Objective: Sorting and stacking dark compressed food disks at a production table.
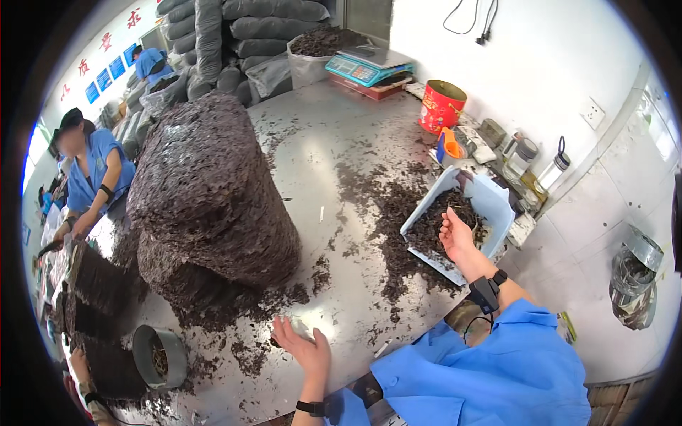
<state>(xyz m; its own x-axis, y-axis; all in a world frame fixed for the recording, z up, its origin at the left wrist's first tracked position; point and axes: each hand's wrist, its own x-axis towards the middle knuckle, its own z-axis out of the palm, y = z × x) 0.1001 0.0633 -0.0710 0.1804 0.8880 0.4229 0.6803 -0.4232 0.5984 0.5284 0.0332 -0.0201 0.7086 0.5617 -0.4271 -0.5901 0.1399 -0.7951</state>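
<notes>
My left hand (305,350) is over the metal tabletop with its fingers spread. A small dark scrap shows at its fingertips, and the hand does not grip it. To its upper left stands a tall stack of dark, dried, seaweed-like sheets (213,197), with loose crumbs around its base. My right hand (456,237) is above a pale blue plastic bin (493,199) at the table's right edge. Its fingers are curled, and whether they pinch anything cannot be told. Inside the bin lie dark flakes (434,229) and some pale strands.
A metal ring-shaped container (173,357) lies near the front left, beside dark sheet piles (109,367). Co-workers' hands (82,226) are at the left. A red bucket (441,106), orange scoop (452,142), bottles (519,160) and digital scale (367,66) line the wall side. Loose flakes (397,239) litter the table.
</notes>
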